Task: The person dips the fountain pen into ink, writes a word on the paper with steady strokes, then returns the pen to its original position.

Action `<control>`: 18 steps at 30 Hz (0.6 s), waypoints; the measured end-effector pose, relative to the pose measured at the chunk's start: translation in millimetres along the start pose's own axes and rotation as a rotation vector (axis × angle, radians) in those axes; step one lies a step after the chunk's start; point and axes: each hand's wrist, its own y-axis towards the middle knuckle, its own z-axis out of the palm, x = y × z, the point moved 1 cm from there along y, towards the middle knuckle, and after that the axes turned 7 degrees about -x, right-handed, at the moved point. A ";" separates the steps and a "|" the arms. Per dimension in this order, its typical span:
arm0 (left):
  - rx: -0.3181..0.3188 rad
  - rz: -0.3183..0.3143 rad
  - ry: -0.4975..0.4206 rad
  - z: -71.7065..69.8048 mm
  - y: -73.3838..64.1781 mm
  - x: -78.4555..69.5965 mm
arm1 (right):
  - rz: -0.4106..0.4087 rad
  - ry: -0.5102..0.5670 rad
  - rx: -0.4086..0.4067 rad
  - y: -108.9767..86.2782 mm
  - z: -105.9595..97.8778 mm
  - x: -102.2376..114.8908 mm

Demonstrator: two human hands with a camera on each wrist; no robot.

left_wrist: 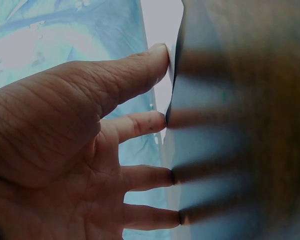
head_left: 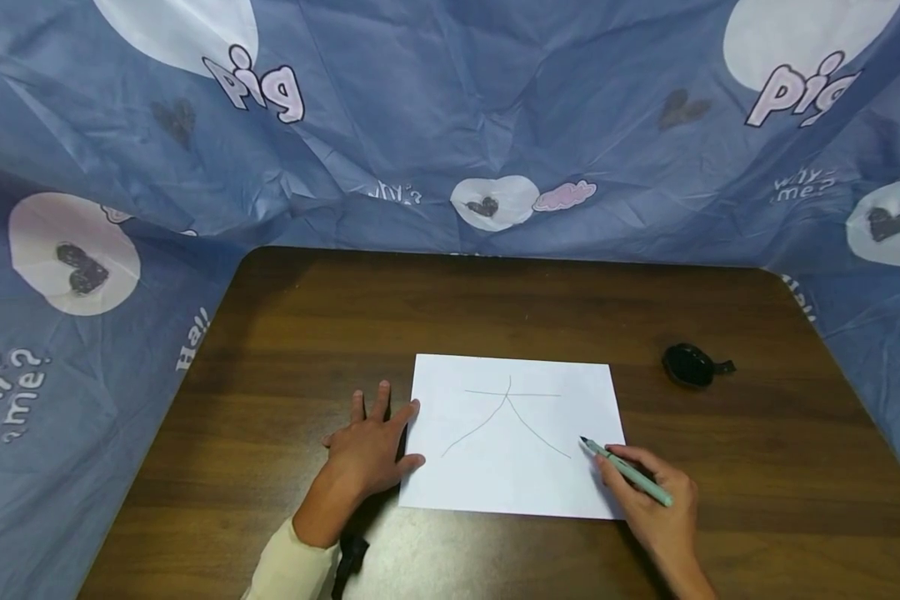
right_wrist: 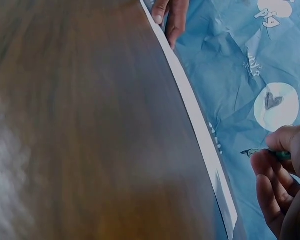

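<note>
A white sheet of paper lies on the wooden table, bearing thin dark lines: one horizontal stroke crossed by strokes that part downward. My left hand rests with spread fingers at the sheet's left edge, its thumb and index fingertips touching the paper. In the left wrist view the fingertips of the left hand press on the tabletop. My right hand pinches a pale green pen over the sheet's right side. In the right wrist view the pen's pointed tip is raised off the paper.
A small black oval object with a tab lies on the table right of the paper. A blue printed cloth hangs behind the table and along both sides. A dark strap shows at the left wrist.
</note>
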 end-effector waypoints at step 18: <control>0.026 -0.002 0.009 -0.1 0.7 1.1 | 0.079 0.089 -0.110 14.1 -20.0 -11.3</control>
